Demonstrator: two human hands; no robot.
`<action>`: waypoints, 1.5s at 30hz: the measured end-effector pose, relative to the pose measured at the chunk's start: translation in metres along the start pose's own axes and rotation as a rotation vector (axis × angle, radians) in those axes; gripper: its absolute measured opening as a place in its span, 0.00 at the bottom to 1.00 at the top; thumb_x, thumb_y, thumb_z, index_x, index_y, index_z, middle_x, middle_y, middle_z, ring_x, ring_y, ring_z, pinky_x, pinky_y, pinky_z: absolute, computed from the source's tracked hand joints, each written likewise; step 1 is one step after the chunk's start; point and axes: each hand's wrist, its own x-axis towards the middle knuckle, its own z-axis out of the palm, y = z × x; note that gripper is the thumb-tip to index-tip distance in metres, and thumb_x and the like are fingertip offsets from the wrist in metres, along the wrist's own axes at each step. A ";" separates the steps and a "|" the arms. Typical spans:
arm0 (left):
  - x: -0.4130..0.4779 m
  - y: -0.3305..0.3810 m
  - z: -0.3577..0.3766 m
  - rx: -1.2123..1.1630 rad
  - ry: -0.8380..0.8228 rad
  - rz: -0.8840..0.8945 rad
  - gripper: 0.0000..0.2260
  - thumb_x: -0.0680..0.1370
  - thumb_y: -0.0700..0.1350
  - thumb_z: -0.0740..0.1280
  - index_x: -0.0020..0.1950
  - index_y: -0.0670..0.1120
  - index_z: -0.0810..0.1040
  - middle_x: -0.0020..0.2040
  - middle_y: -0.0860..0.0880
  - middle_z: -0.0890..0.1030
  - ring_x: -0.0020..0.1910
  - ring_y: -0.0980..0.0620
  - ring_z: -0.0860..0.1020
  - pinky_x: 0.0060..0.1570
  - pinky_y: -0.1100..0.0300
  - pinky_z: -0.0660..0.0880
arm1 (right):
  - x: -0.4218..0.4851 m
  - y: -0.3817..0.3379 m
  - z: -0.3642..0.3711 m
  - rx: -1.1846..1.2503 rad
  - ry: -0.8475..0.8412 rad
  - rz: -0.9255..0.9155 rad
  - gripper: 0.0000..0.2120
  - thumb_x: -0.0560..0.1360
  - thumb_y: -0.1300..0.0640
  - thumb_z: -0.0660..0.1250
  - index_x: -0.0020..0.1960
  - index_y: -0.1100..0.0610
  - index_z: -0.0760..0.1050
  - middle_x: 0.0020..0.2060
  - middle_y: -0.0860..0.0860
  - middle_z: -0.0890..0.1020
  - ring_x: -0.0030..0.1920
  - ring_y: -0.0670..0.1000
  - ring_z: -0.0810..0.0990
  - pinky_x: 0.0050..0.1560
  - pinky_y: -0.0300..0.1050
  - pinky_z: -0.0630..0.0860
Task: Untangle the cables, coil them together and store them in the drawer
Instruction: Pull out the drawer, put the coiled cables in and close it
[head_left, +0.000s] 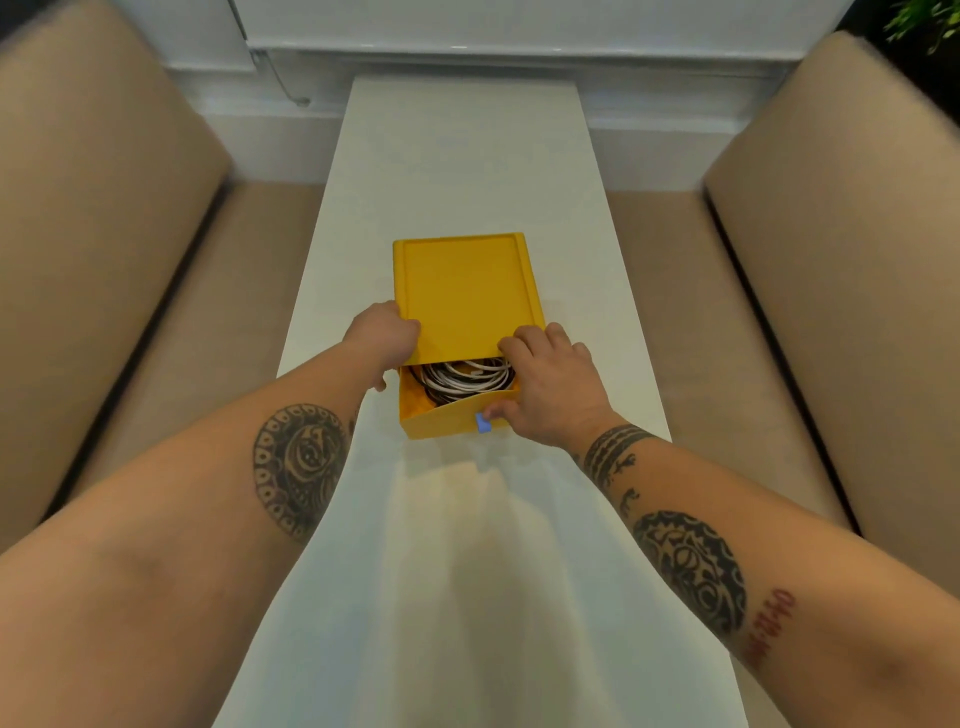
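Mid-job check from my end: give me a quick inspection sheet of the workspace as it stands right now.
Surface: long white table, bare apart from the box.
Job's things: yellow plastic drawer box; its yellow drawer, with a small blue pull tab, is part-way open.
Clutter: nothing seen.
Hands: left hand grips the box's left side; right hand is on the drawer's right front corner, thumb by the tab.
Cables: coiled white and dark cables lie inside the drawer.
Surroundings: beige cushioned benches on both sides, white wall unit behind, green plant top right.
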 end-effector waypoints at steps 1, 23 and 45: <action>0.001 -0.001 0.000 0.001 0.004 0.000 0.22 0.84 0.50 0.58 0.77 0.46 0.64 0.70 0.38 0.71 0.61 0.29 0.75 0.49 0.38 0.79 | 0.001 0.001 0.000 -0.020 -0.008 -0.004 0.39 0.68 0.28 0.66 0.69 0.52 0.68 0.64 0.51 0.73 0.64 0.60 0.69 0.56 0.59 0.72; 0.019 -0.011 0.019 -0.455 0.002 0.100 0.23 0.83 0.60 0.58 0.77 0.57 0.64 0.69 0.48 0.75 0.63 0.41 0.75 0.64 0.38 0.74 | 0.016 -0.033 0.006 -0.064 -0.071 0.081 0.40 0.66 0.23 0.64 0.64 0.51 0.66 0.66 0.51 0.71 0.66 0.61 0.67 0.56 0.63 0.70; 0.005 0.000 0.015 -0.360 -0.046 -0.006 0.24 0.84 0.60 0.57 0.79 0.59 0.58 0.75 0.47 0.68 0.69 0.33 0.70 0.54 0.25 0.74 | 0.047 -0.030 0.011 0.101 -0.002 0.082 0.20 0.72 0.37 0.70 0.53 0.51 0.74 0.51 0.51 0.78 0.58 0.57 0.73 0.54 0.53 0.66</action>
